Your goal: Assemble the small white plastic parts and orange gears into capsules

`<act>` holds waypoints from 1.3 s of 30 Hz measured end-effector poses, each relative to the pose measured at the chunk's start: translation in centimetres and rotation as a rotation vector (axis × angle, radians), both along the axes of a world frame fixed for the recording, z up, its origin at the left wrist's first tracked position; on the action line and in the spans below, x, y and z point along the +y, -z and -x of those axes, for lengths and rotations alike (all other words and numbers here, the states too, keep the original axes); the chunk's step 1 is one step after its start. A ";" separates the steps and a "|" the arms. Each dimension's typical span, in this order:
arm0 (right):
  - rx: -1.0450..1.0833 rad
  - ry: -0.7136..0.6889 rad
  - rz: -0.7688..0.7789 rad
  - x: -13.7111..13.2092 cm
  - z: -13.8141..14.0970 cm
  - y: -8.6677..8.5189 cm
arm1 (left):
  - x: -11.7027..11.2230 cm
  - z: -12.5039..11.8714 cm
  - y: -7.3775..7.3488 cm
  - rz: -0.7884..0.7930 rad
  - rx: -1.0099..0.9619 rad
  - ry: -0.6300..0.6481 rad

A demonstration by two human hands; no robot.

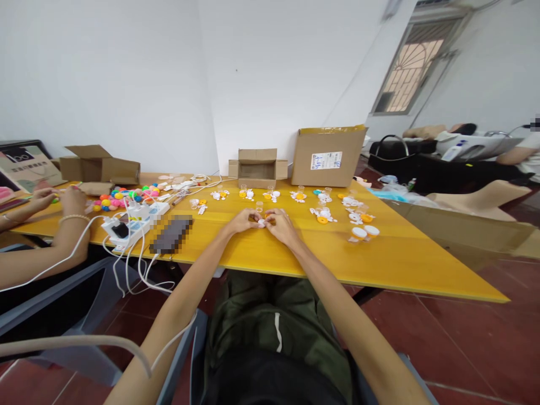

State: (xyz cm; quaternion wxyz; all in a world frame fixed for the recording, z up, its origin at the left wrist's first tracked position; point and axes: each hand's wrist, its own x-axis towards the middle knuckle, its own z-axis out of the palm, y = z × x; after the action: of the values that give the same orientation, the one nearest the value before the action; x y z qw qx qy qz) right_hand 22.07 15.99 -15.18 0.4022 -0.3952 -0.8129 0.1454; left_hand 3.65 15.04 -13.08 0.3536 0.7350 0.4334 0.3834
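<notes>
Both hands meet over the yellow table (253, 253) in front of me. My left hand (244, 221) is closed, its fingertips pinching a small white plastic piece (261, 223). From the other side my right hand (280, 224) closes its thumb and fingers on that same piece. Its exact kind is too small to make out. Just beyond the hands stands a clear little cup (259, 206). To the right lie orange wheel-like parts (323, 220) among white bits. Two white-capped round containers (359, 232) stand close together near them.
An open small carton (257, 171) and a large cardboard box (328, 157) stand against the wall. A power strip (139, 225) with cables and a phone (172, 234) lie on the left. Farther left, another person's hands (71, 199) work near colourful balls (113, 199).
</notes>
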 end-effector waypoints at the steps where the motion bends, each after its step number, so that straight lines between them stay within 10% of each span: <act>1: -0.002 -0.002 -0.002 0.0 0.0 0.0 | 0.0 0.0 0.0 -0.004 0.001 0.003; 39: -0.100 0.001 -0.060 -0.9 -0.2 -0.7 | -0.2 -0.1 -0.1 -0.024 0.032 0.002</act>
State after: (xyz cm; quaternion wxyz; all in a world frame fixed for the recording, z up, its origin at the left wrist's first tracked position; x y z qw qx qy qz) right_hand 22.24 15.12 -14.45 0.3730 -0.3903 -0.8357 0.1009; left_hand 3.73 14.87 -12.93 0.3380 0.7456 0.4337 0.3765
